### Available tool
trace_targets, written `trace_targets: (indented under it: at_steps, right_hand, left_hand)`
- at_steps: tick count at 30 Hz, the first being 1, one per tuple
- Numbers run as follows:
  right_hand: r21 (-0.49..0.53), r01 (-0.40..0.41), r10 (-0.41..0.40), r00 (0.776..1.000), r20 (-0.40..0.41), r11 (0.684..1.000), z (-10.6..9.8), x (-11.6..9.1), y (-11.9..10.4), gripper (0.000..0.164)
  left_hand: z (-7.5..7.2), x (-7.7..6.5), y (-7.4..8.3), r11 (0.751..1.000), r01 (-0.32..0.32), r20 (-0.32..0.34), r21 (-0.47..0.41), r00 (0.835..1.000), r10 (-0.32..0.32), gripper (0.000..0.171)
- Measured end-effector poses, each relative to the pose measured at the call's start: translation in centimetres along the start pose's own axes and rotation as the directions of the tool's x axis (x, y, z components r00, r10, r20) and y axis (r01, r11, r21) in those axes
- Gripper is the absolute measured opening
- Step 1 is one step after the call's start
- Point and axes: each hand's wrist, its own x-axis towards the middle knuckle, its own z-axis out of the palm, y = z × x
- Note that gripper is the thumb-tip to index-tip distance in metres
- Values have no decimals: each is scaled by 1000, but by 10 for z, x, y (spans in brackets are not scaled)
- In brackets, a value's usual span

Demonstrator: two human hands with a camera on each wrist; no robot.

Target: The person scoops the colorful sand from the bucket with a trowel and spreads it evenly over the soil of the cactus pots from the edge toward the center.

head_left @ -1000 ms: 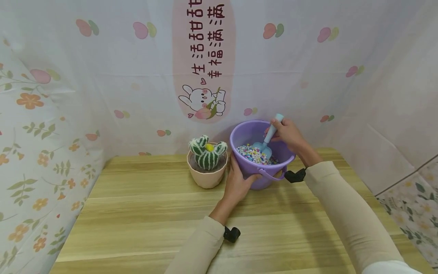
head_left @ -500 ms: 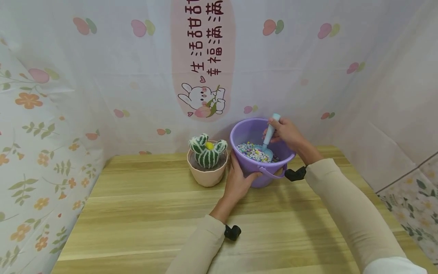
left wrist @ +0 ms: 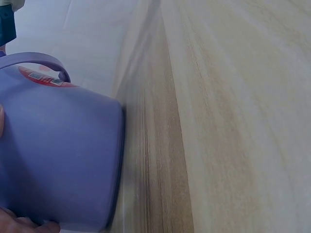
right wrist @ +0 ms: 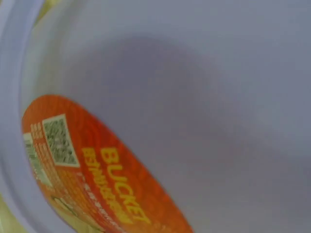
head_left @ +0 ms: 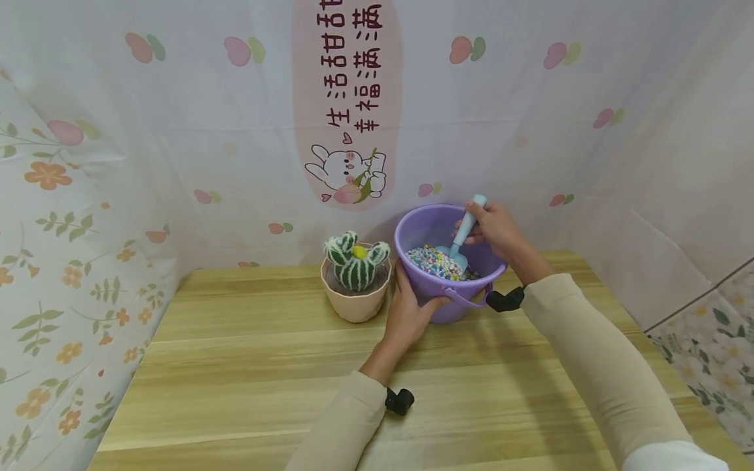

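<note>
A purple bucket stands at the back of the table, partly filled with small multicoloured beads. My left hand holds the bucket's near left side, thumb across the front and fingers along the left wall. In the left wrist view, its fingers lie against the purple wall. Inside the rim, my right hand grips the handle of a light blue toy shovel. The shovel slants down, its blade in the beads and partly covered by them. The right wrist view is filled by the bucket wall, with an orange label.
Just left of the bucket sits a pale pink pot with a knitted cactus. The bucket's carry handle hangs at its front right. A printed cloth closes off the back of the wooden table.
The shovel's blade has shifted a little within the beads, and the beads over it have moved. The left hand and the bucket stay where they were.
</note>
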Motion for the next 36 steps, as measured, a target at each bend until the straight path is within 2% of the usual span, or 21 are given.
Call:
trace_targets:
  at_steps: [10, 22, 27, 31, 36]
  right_hand:
    - [131, -10, 16, 999, -46, 991, -1, 1, 0, 48]
    - [268, -32, 55, 995, -78, 963, -5, 1, -5, 40]
    - [342, -34, 70, 993, -95, 939, -7, -1, -7, 35]
    - [422, -37, 88, 991, -102, 906, -7, -2, -9, 33]
    - [510, -50, 123, 986, -111, 859, -8, -2, -13, 31]
  left_hand:
    - [0, 1, -2, 1000, 19, 20, 24, 1000, -19, 122]
    - [-2, 0, 1, 999, 30, 30, 22, 999, -31, 122]
    - [-2, 0, 3, 999, 25, 18, 35, 1000, -26, 123]
    - [-4, -2, 7, 999, 22, -1, 33, 1000, -22, 122]
    - [-8, -6, 11, 998, 52, -1, 33, 999, -52, 113]
